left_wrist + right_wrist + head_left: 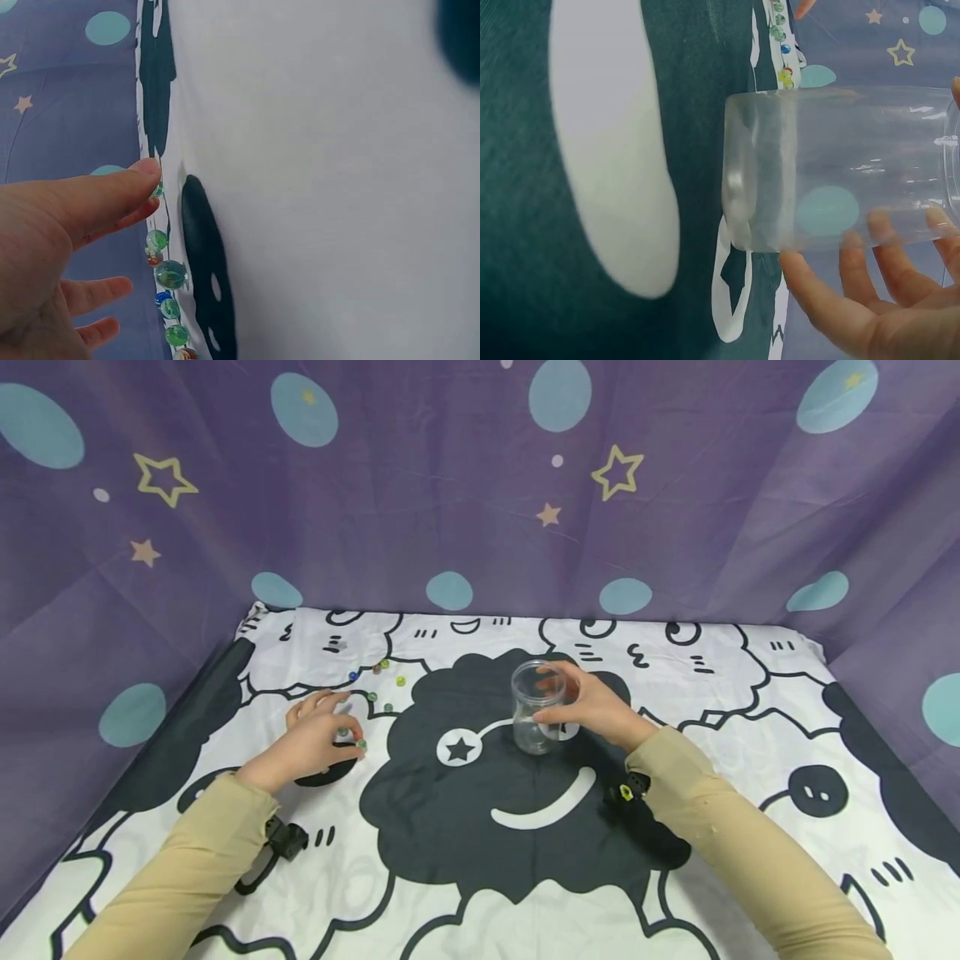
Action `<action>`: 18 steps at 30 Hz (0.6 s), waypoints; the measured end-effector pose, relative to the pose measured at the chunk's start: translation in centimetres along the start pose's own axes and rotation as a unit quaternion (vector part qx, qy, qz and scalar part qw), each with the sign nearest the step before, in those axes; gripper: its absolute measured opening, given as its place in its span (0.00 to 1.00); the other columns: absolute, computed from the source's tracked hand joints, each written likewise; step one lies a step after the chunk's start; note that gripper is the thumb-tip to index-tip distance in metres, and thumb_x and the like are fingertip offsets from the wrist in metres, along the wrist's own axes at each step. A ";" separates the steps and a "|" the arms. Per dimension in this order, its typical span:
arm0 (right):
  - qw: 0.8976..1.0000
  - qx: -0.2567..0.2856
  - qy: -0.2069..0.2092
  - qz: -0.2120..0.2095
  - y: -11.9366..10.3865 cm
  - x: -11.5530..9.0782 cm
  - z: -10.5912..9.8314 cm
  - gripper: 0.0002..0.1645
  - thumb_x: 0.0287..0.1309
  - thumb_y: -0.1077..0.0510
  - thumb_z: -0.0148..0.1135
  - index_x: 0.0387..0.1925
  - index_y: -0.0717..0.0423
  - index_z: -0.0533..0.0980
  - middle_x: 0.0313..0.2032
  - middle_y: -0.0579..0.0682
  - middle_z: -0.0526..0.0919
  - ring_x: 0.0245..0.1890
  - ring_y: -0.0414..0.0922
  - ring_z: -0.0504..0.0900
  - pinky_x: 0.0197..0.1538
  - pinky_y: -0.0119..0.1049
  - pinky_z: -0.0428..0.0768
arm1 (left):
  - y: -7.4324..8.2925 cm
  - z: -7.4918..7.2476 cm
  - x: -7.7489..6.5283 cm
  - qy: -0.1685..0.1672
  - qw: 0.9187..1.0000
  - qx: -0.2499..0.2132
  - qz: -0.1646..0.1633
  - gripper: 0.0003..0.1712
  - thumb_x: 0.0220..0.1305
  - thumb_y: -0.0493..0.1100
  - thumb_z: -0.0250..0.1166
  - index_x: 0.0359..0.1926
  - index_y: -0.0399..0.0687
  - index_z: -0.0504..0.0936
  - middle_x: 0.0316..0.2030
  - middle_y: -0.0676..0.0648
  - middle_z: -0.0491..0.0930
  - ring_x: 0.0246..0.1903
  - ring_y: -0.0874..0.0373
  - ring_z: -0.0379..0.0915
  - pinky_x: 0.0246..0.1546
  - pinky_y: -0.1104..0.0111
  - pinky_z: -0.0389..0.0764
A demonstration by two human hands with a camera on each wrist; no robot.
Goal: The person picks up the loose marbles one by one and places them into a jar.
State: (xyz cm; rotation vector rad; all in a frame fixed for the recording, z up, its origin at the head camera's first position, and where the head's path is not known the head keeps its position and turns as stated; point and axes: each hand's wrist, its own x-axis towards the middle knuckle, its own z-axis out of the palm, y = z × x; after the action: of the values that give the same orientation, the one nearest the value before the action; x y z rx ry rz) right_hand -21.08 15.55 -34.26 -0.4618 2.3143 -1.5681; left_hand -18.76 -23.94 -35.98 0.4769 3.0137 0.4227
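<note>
Between thumb and index fingertip my left hand (311, 742) pinches a small green glass marble (361, 744), above the left of the cloth. In the left wrist view that marble (157, 189) is mostly hidden behind the fingertips, and the other fingers are spread. My right hand (592, 703) grips a clear, open-topped jar (528, 717) from its right side, the jar upright over the dark cloud figure. Through the transparent wall of the jar (840, 161) the curtain shows in the right wrist view. I cannot tell whether its base touches the cloth.
Beyond and beside the left hand lie several loose marbles, among them a blue marble (353, 677), a yellow marble (401, 681) and a green marble (387, 708). A cartoon-printed cloth (435, 910) covers the table. Behind it hangs a purple curtain (405, 502).
</note>
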 end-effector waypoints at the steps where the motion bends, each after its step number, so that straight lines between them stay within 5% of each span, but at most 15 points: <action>1: 1.000 0.001 0.000 -0.002 0.0 0.0 0.0 0.44 0.49 0.58 0.72 0.66 0.52 0.62 0.60 0.58 0.71 0.56 0.53 0.72 0.49 0.43 0.78 | 0.0 0.0 0.0 0.000 1.000 -0.001 0.001 0.07 0.50 0.44 0.73 0.25 0.53 0.81 0.64 0.25 0.58 0.65 0.26 0.42 0.55 0.32 0.42; 18: 1.000 0.007 0.008 -0.023 0.5 -0.2 -0.1 0.42 0.49 0.61 0.71 0.65 0.53 0.63 0.58 0.59 0.72 0.54 0.53 0.74 0.43 0.41 0.80 | 0.8 -1.2 0.1 0.018 1.000 -0.015 0.021 0.06 0.52 0.43 0.72 0.30 0.50 0.83 0.65 0.28 0.59 0.66 0.27 0.42 0.56 0.31 0.42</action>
State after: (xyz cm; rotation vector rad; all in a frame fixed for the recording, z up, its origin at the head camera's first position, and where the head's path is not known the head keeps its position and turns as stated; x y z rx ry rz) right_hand -21.02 15.87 -34.66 -0.5033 2.3178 -1.6139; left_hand -18.73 -23.47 -34.56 0.5380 3.0317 0.4833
